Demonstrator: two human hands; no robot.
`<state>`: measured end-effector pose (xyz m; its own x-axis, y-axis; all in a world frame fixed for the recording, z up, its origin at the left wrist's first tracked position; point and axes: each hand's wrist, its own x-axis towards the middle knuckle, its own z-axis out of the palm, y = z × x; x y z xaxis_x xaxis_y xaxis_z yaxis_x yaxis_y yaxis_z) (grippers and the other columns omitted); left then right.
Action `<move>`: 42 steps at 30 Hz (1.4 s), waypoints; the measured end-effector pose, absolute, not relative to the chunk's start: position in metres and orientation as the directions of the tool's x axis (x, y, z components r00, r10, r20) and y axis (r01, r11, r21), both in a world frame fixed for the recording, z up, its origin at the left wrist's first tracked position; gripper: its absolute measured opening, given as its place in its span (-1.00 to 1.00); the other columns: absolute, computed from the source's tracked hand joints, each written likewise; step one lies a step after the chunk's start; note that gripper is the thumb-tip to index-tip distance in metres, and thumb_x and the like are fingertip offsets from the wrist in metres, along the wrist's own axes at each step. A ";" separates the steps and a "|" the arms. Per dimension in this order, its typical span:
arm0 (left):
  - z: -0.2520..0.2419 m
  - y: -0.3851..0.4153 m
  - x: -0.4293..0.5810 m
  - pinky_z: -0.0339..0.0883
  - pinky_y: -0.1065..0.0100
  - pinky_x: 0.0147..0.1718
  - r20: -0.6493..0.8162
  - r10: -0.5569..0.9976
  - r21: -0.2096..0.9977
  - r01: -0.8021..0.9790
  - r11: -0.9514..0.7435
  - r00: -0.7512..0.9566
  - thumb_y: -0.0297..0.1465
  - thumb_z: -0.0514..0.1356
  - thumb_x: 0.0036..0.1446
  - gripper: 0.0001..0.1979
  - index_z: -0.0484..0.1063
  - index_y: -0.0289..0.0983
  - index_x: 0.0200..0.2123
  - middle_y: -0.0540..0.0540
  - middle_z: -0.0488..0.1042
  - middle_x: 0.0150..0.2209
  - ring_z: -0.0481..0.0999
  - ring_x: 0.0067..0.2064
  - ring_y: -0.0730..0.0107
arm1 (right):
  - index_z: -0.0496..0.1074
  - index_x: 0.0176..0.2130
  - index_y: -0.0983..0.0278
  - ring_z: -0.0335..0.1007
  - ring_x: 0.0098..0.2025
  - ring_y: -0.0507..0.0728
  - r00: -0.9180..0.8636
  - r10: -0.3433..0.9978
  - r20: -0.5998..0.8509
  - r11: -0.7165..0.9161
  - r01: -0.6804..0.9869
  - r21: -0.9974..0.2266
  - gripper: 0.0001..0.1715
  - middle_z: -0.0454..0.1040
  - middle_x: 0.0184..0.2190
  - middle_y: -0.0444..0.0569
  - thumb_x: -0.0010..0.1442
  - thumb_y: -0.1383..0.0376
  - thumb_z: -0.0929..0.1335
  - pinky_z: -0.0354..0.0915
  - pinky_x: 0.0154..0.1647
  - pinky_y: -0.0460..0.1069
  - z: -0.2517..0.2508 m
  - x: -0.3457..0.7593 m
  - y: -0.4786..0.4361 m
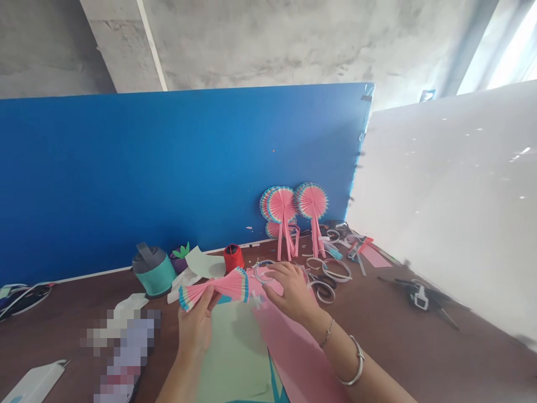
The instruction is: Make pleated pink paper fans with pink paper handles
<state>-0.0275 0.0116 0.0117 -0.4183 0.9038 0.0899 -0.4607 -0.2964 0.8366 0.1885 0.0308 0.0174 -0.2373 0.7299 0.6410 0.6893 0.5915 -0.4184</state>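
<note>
My left hand [200, 313] pinches the middle of a pleated paper fan [232, 286], pink with blue and pale stripes along its ends. It spreads at both sides like a bow. My right hand [289, 288] is held over the pink paper [289, 347], fingers stretched and thumb apart. Its fingertips are by a pale ring [257, 273], perhaps a coil of tape or paper strip; whether they touch it I cannot tell. Below my hands lies a pale green sheet [235, 347], overlapping the pink one.
Round pink fans [282, 205] on folded pink handles lean against the blue partition [168, 168]. Scissors, several loose strip coils [337, 270] and a red cone-shaped spool [234, 258] lie beyond my hands. A teal container [156, 277] stands left; a black-and-white tool [419, 295] lies right.
</note>
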 end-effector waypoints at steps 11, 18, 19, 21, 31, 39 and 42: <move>-0.009 0.000 -0.017 0.44 0.24 -0.19 0.078 0.982 0.988 -0.120 -0.099 -0.174 -0.27 0.39 -0.16 -0.73 0.57 -0.36 -0.43 -0.15 0.61 -0.41 0.57 -0.31 0.19 | 0.17 0.19 0.25 0.12 0.18 0.31 -0.457 0.686 0.566 0.725 0.486 -0.488 -0.15 0.30 0.12 0.13 -0.01 0.09 0.46 0.07 0.18 0.23 0.016 0.169 0.010; 0.009 -0.002 -0.012 0.48 0.27 -0.25 0.014 0.992 0.904 -0.422 -0.067 -0.126 -0.30 0.45 -0.28 -0.70 0.57 -0.29 -0.40 -0.09 0.61 -0.35 0.57 -0.27 0.24 | 0.48 -0.39 0.22 0.39 -0.31 0.10 -0.367 0.782 0.504 0.623 0.448 -0.641 -0.95 0.49 -0.46 -0.14 0.04 0.31 0.44 0.14 0.06 0.14 0.020 0.169 0.015; 0.010 -0.001 -0.012 0.49 0.29 -0.25 0.002 0.992 0.880 -0.471 -0.060 -0.122 -0.31 0.45 -0.28 -0.71 0.56 -0.29 -0.42 -0.08 0.61 -0.36 0.58 -0.27 0.26 | 0.48 -0.42 0.21 0.39 -0.34 0.08 -0.370 0.788 0.492 0.615 0.445 -0.650 -0.97 0.49 -0.48 -0.16 0.06 0.32 0.42 0.10 0.08 0.14 0.020 0.169 0.015; 0.010 0.002 -0.011 0.49 0.31 -0.22 -0.015 0.996 0.820 -0.572 -0.038 -0.088 -0.32 0.45 -0.27 -0.73 0.57 -0.29 -0.43 -0.08 0.62 -0.36 0.58 -0.26 0.28 | 0.48 -0.45 0.20 0.40 -0.35 0.07 -0.367 0.792 0.487 0.610 0.444 -0.657 -0.91 0.50 -0.49 -0.17 0.10 0.33 0.40 0.05 0.12 0.14 0.018 0.168 0.017; 0.005 0.012 -0.021 0.51 0.41 -0.30 -0.166 0.981 0.579 -0.815 0.012 -0.103 -0.54 0.30 -0.04 -0.91 0.52 -0.27 -0.40 -0.08 0.63 -0.34 0.61 -0.28 0.36 | 0.42 -0.57 0.22 0.36 -0.46 0.03 -0.402 0.819 0.410 0.571 0.498 -0.653 -0.70 0.50 -0.55 -0.17 0.17 0.35 0.31 0.00 0.17 0.18 0.003 0.167 0.025; -0.006 0.016 -0.018 0.46 0.41 -0.18 -0.138 0.986 0.588 -0.809 0.002 -0.097 -0.41 0.31 0.01 -0.90 0.53 -0.25 -0.34 -0.09 0.61 -0.23 0.58 -0.18 0.39 | 0.33 -0.65 0.22 0.27 -0.56 0.01 -0.412 0.814 0.410 0.580 0.524 -0.624 -0.60 0.38 -0.67 -0.22 0.20 0.32 0.26 0.08 0.13 0.13 -0.002 0.169 0.028; -0.011 0.012 -0.010 0.34 0.25 0.02 -0.025 0.999 0.656 -0.754 0.045 0.038 -0.22 0.35 -0.07 -0.66 0.53 -0.23 -0.21 -0.14 0.55 -0.06 0.48 0.02 0.23 | 0.34 -0.64 0.23 0.26 -0.57 0.02 -0.368 0.810 0.457 0.585 0.552 -0.594 -0.58 0.39 -0.67 -0.20 0.22 0.27 0.25 0.13 0.08 0.11 -0.006 0.167 0.027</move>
<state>-0.0099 0.0122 -0.0108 0.0383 0.9990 -0.0251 -0.7537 0.0454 0.6556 0.1665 0.0267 -0.0062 -0.3677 0.8102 0.4565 0.5516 0.5852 -0.5943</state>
